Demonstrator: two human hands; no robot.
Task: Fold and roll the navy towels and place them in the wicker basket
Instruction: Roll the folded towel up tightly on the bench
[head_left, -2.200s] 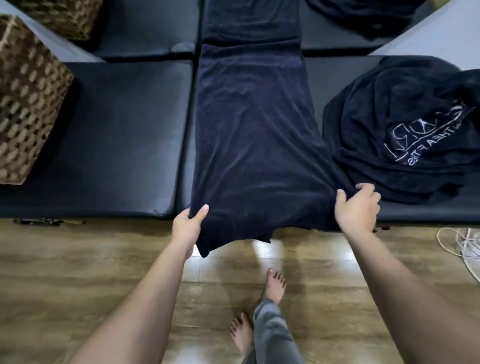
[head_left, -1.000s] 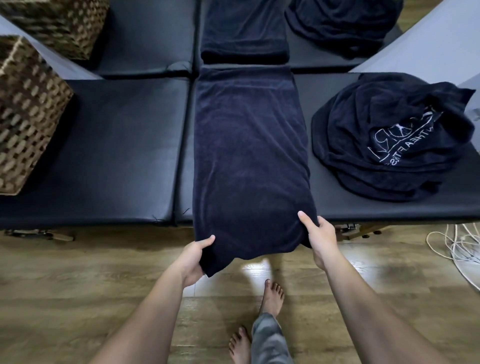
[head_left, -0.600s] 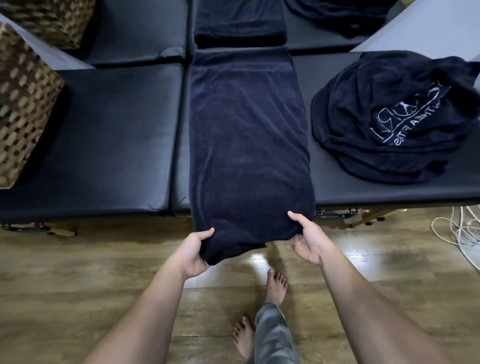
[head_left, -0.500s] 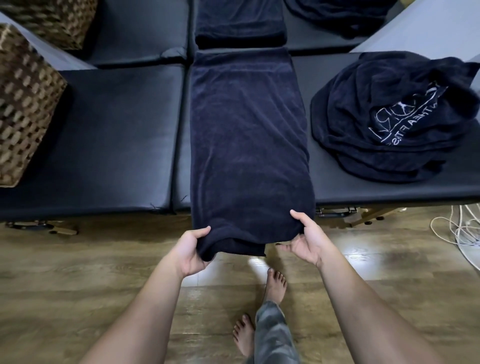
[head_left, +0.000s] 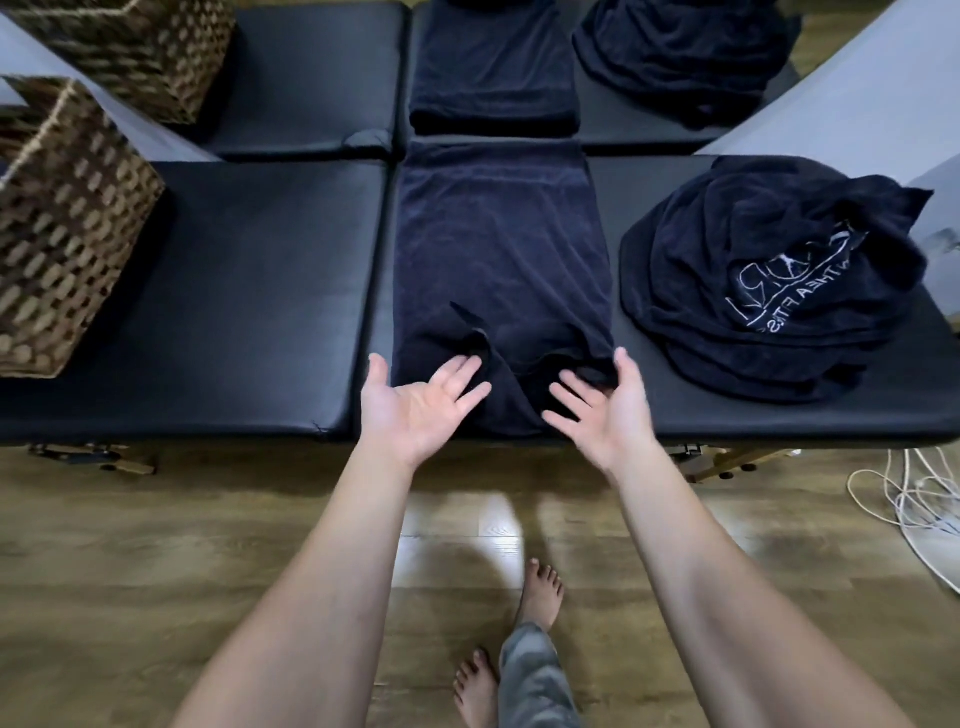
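Black padded tables (head_left: 249, 291) stand side by side on a wood-plank floor (head_left: 156, 597), with a mirror behind them repeating the scene along the top of the view. On the seam between the two pads lies a long navy towel (head_left: 498, 249), folded into a narrow strip that runs away from the person; its near end is flipped up onto the pad and sits bunched in loose folds at the table's front edge. The left hand (head_left: 415, 402) is palm up with fingers spread and straight, its fingertips touching the bunched end on the left side, gripping nothing. The right hand (head_left: 605, 410) is likewise palm up and spread, thumb raised beside the strip's right edge, fingertips against the crumpled cloth, and it holds nothing either. To the right of the strip, apart from it, a heap of navy towels (head_left: 769, 280) lies in a rumpled mound with white printed lettering showing on top. At the far left a wicker basket (head_left: 62, 234) stands on the pad, well apart from the folded strip; its inside cannot be seen from here. White cables (head_left: 904, 499) coil on the floor at the right, and the person's bare feet (head_left: 540, 597) show below, one leg in grey trousers.
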